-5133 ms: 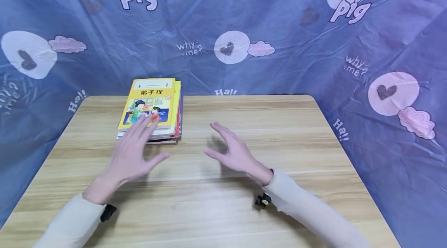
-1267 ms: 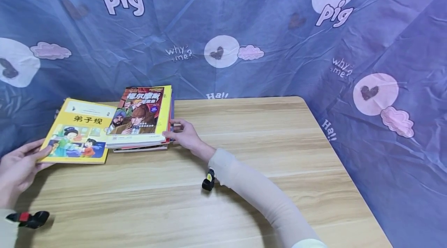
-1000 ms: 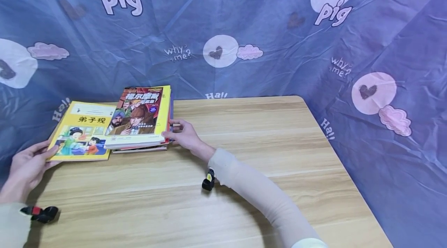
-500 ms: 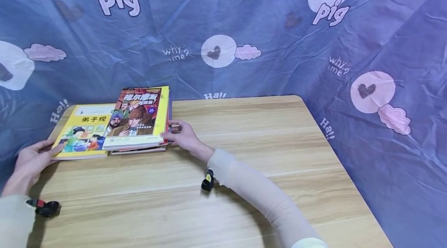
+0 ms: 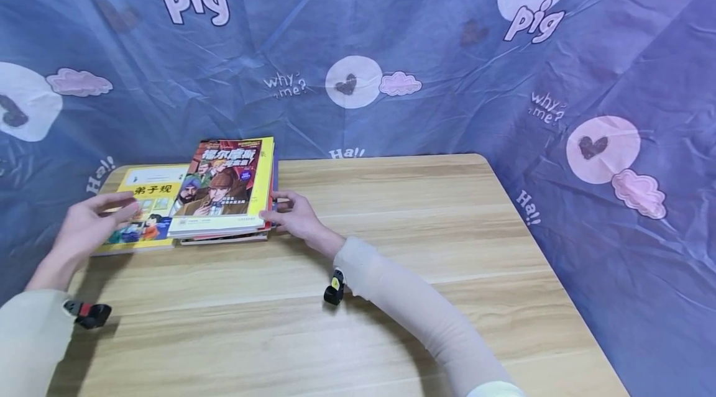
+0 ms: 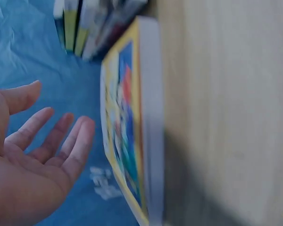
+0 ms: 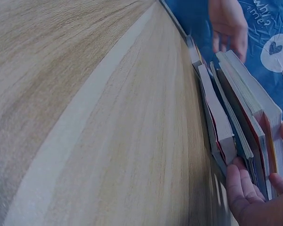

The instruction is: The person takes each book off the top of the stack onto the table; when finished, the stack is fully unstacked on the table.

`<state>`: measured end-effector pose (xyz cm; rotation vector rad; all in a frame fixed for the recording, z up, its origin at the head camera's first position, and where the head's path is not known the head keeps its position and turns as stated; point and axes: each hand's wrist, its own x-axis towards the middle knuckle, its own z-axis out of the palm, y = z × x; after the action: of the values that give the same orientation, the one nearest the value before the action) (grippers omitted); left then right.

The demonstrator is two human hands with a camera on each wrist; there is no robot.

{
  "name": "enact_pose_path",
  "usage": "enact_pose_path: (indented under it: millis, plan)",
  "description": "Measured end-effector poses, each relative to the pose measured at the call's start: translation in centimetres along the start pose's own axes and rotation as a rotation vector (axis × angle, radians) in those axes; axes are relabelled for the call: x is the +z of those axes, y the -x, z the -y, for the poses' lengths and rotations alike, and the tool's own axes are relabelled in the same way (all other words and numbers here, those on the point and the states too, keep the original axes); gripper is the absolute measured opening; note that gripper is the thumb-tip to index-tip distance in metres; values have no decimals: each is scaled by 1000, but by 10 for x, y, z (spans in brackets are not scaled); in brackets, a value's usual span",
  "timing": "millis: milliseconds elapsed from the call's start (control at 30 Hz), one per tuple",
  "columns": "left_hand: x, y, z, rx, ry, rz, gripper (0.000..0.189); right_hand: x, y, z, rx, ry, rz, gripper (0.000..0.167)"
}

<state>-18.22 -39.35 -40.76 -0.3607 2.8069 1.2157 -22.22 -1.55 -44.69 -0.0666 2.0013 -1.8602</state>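
A yellow picture-covered book (image 5: 156, 223) lies flat at the table's left back, left of a stack of books (image 5: 224, 223). On top of that stack is a comic-style book (image 5: 220, 189) with a dark red cover. My left hand (image 5: 89, 226) hovers over the yellow book's left part; in the left wrist view its loosely bent fingers (image 6: 80, 150) are apart from the cover. At the stack's right edge, my right hand (image 5: 299, 220) grips the books, thumb on top and fingers at the side; the right wrist view shows these fingertips (image 7: 233, 176) against the lower books.
The wooden table (image 5: 363, 297) extends forward and to the right of the books. Behind it and along both sides hangs a blue printed cloth (image 5: 425, 24), close to the back of the stack. Small black devices are strapped at both wrists.
The yellow book came off the top of the stack, was lowered leftward beside it in my left hand, and let go. The left hand has risen over it; the right stays on the stack.
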Motion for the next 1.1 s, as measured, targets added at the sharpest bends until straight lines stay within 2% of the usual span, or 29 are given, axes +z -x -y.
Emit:
enact_pose_path:
  millis: [133, 333, 467, 633, 1100]
  plan:
    - [15, -8, -16, 74, 132, 52, 76, 0, 0, 0, 1, -5, 1, 63]
    - [37, -17, -34, 77, 148, 92, 77, 0, 1, 0, -1, -14, 2, 63]
    - [46, -21, -41, 36, 113, 87, 81, 0, 1, 1, 1, -12, 3, 63]
    - [50, -24, -45, -23, 73, 93, 85, 1, 0, 0, 2, -9, 0, 61]
    - [52, -30, -42, -10, 17, 125, 88, 1, 0, -2, 0, -19, 0, 62]
